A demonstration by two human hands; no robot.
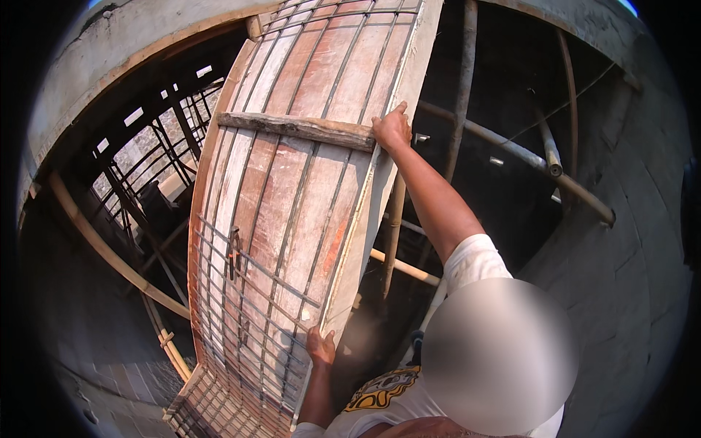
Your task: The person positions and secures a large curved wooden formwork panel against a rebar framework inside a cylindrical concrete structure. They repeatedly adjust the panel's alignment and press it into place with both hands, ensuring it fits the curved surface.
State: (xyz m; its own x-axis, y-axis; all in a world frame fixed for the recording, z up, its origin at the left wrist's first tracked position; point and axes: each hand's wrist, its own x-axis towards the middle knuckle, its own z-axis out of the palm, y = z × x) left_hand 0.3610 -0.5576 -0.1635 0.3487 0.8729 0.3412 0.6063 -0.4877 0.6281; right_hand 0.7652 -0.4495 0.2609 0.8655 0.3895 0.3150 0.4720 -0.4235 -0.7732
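A pale wooden side board (409,69) runs along the right edge of a long, sloping formwork panel (332,175). High up, my right hand (393,130) grips this board, its fingers against the end of a rough wooden batten (296,128) that lies across the panel. Lower down, my left hand (321,347) is closed over the same board's edge. Steel bars (292,212) run lengthwise over the panel, with crossbars forming a mesh (241,314) near the bottom. Dark pincers (234,254) with orange on them rest upright among the bars.
Bamboo and wooden poles (460,95) stand and cross in the dark space on the right. A curved-looking timber (109,248) and concrete walls (621,292) flank the panel. Below the mesh lies a barred landing (219,401). A round blur covers part of the lower right.
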